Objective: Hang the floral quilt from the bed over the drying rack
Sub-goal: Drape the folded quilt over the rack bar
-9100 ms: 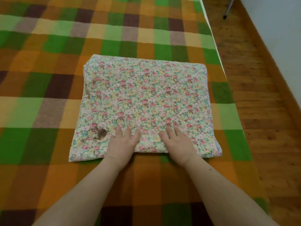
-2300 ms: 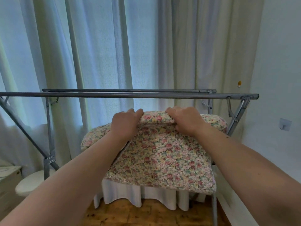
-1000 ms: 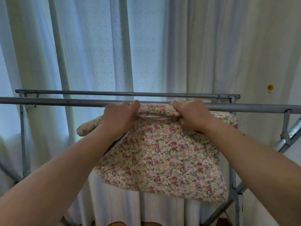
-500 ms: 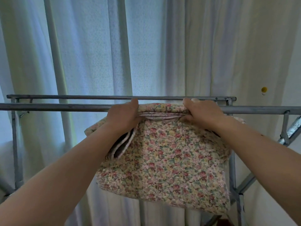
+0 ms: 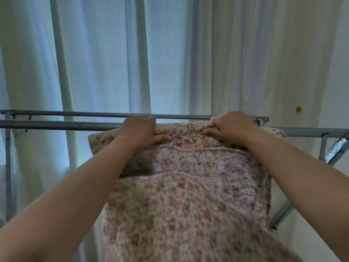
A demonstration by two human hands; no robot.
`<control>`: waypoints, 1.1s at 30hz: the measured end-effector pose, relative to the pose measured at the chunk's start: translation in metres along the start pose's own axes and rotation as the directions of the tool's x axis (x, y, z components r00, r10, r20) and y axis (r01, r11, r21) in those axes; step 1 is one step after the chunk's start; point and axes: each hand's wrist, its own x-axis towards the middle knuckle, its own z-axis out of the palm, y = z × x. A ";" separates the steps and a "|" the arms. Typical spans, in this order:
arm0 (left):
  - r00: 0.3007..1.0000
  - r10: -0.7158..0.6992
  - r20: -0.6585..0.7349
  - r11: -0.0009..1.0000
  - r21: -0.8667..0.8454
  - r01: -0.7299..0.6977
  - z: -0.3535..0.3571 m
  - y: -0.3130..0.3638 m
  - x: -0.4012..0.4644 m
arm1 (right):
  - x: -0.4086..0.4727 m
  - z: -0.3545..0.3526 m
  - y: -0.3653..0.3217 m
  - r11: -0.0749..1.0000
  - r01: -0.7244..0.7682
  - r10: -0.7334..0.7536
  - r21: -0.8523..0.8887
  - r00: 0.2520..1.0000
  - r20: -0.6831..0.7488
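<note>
The floral quilt (image 5: 188, 195), pink and yellow flowers on a pale ground, hangs in front of me with its top fold lying across the near bar of the grey metal drying rack (image 5: 56, 125). My left hand (image 5: 139, 132) grips the quilt's top edge left of centre, thumb in front and fingers over the fold. My right hand (image 5: 232, 125) grips the same edge further right. A loose layer of the quilt falls towards me, blurred. The quilt's far side is hidden behind the bar.
A second rack bar (image 5: 75, 113) runs parallel just behind the near one. Rack legs and braces (image 5: 336, 150) stand at the right and far left. Pale curtains (image 5: 132, 53) hang close behind the rack. A white wall (image 5: 321, 72) with a small yellow dot is at right.
The quilt rose from below the bar until its top fold lies over the near bar. My hands moved up and apart, and a front layer dropped open towards me.
</note>
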 end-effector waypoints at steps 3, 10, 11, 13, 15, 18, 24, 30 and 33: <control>0.999 -0.021 0.033 0.999 -0.023 0.022 0.006 0.002 0.001 | 0.001 0.006 0.000 0.998 0.032 -0.032 -0.047 0.999 0.003; 0.998 0.053 -0.021 0.998 -0.014 -0.053 0.005 0.003 0.006 | -0.001 0.006 0.007 0.996 0.024 -0.030 -0.081 0.997 -0.070; 0.997 0.064 -0.035 0.998 -0.015 -0.065 0.003 0.003 0.007 | -0.001 0.004 0.009 0.996 0.023 -0.030 -0.082 0.996 -0.082; 0.995 0.074 -0.061 0.997 0.001 -0.074 0.001 0.004 0.008 | -0.001 0.003 0.012 0.996 0.032 -0.040 -0.082 0.994 -0.103; 0.992 0.077 -0.098 0.997 0.018 -0.076 0.001 0.006 0.010 | -0.001 0.004 0.016 0.995 0.041 -0.055 -0.090 0.987 -0.154; 0.986 0.091 -0.140 0.996 0.026 -0.088 -0.005 0.007 0.017 | 0.001 0.002 0.023 0.991 0.027 -0.055 -0.131 0.976 -0.209; 0.972 0.125 -0.197 0.991 0.069 -0.113 -0.021 0.005 0.040 | 0.009 -0.008 0.039 0.986 0.008 -0.052 -0.167 0.963 -0.263; 0.958 0.146 -0.246 0.986 0.113 -0.121 -0.038 -0.002 0.067 | 0.022 -0.025 0.054 0.981 -0.003 -0.063 -0.196 0.942 -0.328; 0.948 0.148 -0.281 0.984 0.138 -0.113 -0.048 -0.007 0.091 | 0.037 -0.039 0.068 0.972 -0.013 -0.071 -0.233 0.935 -0.348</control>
